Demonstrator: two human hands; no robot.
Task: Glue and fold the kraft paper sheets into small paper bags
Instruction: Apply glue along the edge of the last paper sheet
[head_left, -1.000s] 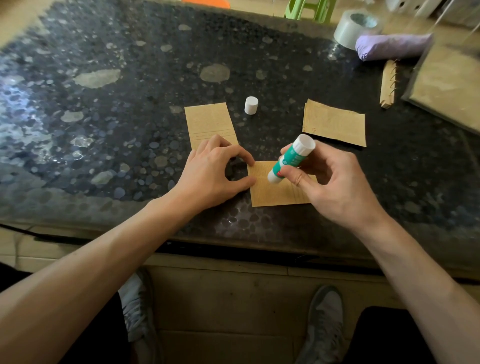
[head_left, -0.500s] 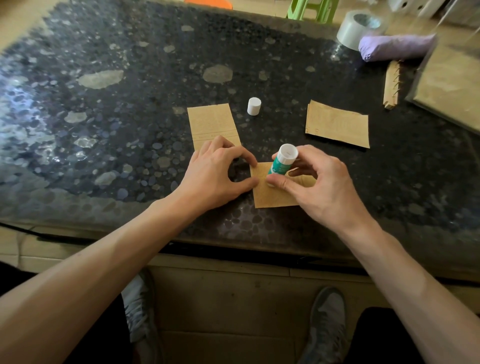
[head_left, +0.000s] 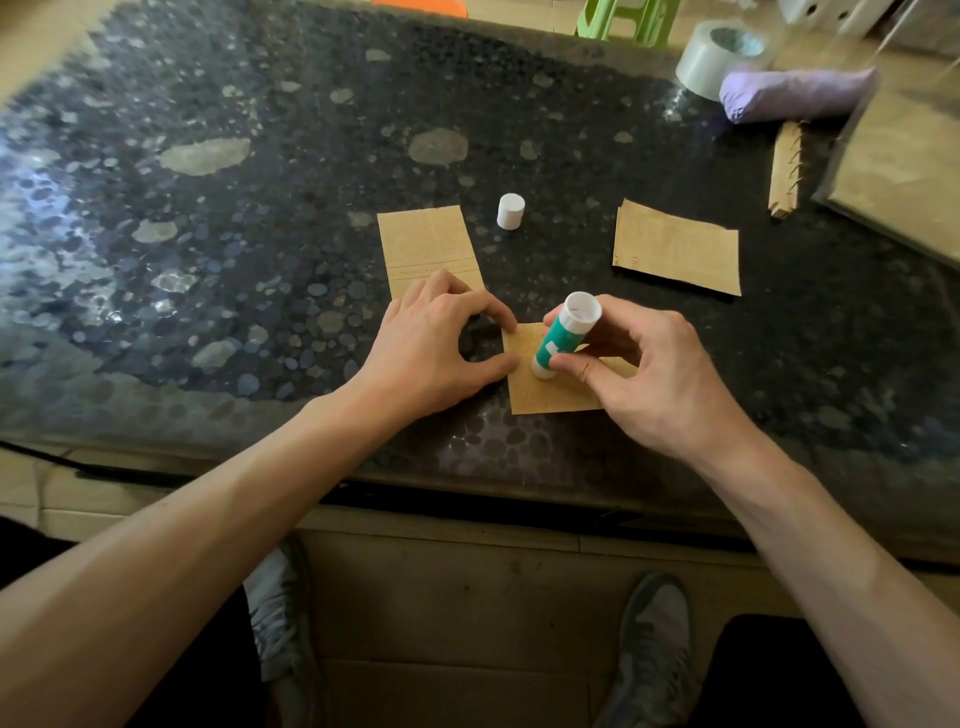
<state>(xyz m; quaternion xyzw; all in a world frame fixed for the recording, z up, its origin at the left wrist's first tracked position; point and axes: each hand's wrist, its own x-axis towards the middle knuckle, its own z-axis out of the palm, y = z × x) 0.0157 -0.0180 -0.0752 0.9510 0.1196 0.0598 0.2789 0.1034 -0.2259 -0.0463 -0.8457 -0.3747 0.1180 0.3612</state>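
Note:
A small kraft paper sheet lies near the front edge of the dark pebble-patterned table. My left hand presses the sheet's left edge with index fingertip and thumb. My right hand grips a green and white glue stick, tilted, with its tip down on the sheet. The stick's white cap stands apart, farther back. A second kraft sheet lies behind my left hand, partly hidden by it. A third kraft piece lies to the right.
At the back right are a tape roll, a lilac rolled bundle, a spiral-bound kraft strip and a large kraft-covered pad. A green stool stands beyond the table. My shoes show below the table's front edge.
The glue stick dipped toward the sheet's upper edge, then came back toward the front along its left side, tilted again. My left hand has held the sheet's left edge throughout.

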